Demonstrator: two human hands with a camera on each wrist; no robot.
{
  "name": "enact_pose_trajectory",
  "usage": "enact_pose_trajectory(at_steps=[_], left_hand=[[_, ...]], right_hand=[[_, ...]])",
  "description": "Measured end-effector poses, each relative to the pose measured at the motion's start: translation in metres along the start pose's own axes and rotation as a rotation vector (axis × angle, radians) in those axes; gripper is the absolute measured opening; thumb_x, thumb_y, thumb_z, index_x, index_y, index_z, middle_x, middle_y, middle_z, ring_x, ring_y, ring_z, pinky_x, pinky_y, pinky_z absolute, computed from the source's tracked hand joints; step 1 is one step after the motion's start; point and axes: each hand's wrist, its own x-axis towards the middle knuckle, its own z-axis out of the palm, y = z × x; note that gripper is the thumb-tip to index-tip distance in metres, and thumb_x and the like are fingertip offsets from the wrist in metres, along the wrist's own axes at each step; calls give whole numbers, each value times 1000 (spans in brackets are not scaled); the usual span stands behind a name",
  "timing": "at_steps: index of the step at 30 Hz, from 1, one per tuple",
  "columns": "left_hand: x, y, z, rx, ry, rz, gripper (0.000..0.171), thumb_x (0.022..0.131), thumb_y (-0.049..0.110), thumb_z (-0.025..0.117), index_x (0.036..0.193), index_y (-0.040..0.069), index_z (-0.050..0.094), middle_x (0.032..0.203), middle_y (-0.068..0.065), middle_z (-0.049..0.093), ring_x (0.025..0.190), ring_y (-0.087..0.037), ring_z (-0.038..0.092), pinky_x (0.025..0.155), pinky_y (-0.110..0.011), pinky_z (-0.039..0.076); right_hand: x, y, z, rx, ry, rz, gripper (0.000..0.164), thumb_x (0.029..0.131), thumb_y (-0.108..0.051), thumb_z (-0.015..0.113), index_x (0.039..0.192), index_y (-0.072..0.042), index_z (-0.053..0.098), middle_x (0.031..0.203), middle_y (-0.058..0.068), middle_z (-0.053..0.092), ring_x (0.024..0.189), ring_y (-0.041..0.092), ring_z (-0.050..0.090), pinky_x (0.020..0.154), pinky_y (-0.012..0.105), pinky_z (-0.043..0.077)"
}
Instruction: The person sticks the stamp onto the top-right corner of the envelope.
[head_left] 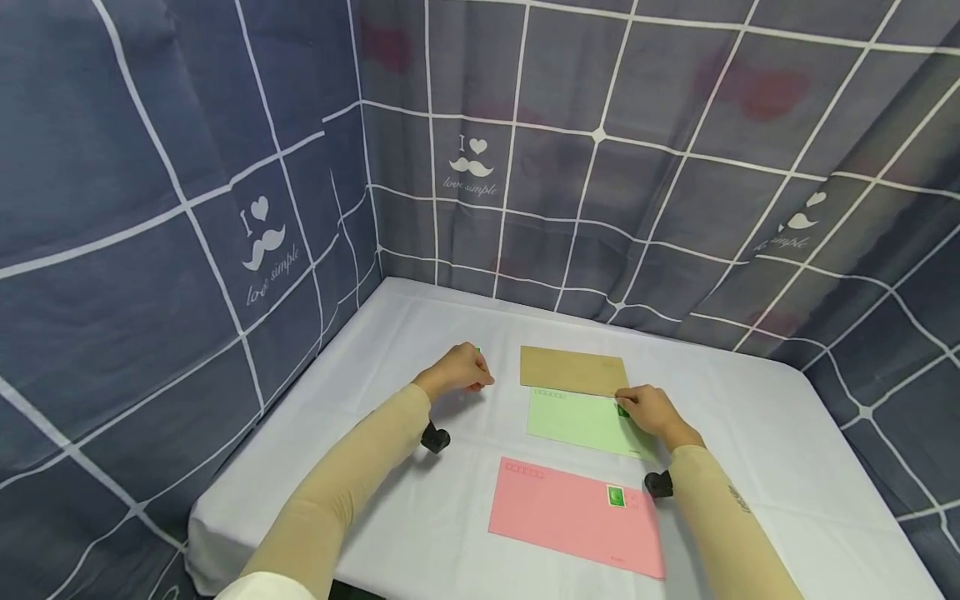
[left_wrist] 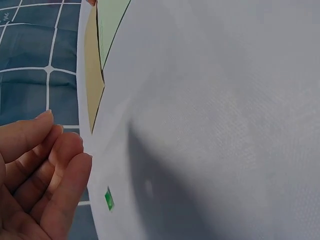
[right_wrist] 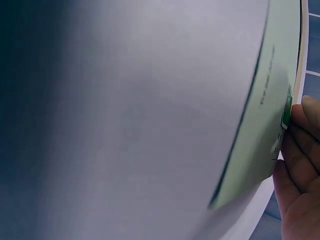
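My left hand (head_left: 459,368) hovers above the white tablecloth, its fingers loosely bent with nothing between them. Beyond it lies a small green postage stamp (left_wrist: 109,199), mostly hidden by the hand in the head view. At the top right corner of the light green envelope (head_left: 573,418), my right hand (head_left: 651,408) touches a green stamp (right_wrist: 287,111) with its fingertips. A brown envelope (head_left: 570,370) lies behind the green one, their edges meeting. Closer to me is a pink envelope (head_left: 570,515) with a green stamp (head_left: 616,497) at its upper right.
A white cloth (head_left: 420,533) covers the table. Dark blue-grey curtains (head_left: 525,192) with white grid lines hang behind and on both sides. A small black device (head_left: 435,437) sits at my left wrist, and another black device (head_left: 658,484) at my right wrist.
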Motion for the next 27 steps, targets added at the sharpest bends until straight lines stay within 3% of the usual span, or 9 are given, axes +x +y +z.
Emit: enact_pose_trajectory(at_steps=[6, 11, 18, 27], left_hand=[[6, 2, -1, 19, 1, 20, 16, 89, 11, 75, 91, -5, 76, 76, -11, 73, 61, -10, 64, 62, -22, 56], [8, 2, 1, 39, -6, 18, 17, 89, 12, 75, 90, -4, 76, 71, -7, 71, 60, -10, 62, 62, -25, 57], [7, 5, 5, 31, -13, 11, 17, 89, 13, 76, 91, -4, 76, 81, -16, 75, 65, -16, 67, 70, -34, 60], [10, 6, 8, 49, -9, -9, 18, 89, 14, 75, 91, -3, 76, 67, -2, 69, 60, -11, 63, 63, -26, 56]], right_hand=[[-1, -2, -1, -18, 22, -35, 32, 102, -13, 55, 125, 6, 66, 126, 29, 65, 121, 49, 58, 103, 60, 46], [-2, -5, 1, -13, 13, -11, 32, 102, -13, 55, 126, 5, 65, 128, 28, 63, 123, 49, 56, 104, 59, 45], [-7, -5, 3, -29, 16, -2, 31, 101, -12, 55, 125, 4, 66, 127, 28, 64, 122, 48, 58, 104, 59, 45], [-15, -4, 1, -17, 24, 3, 32, 101, -12, 55, 126, 5, 66, 128, 28, 64, 122, 48, 58, 103, 59, 46]])
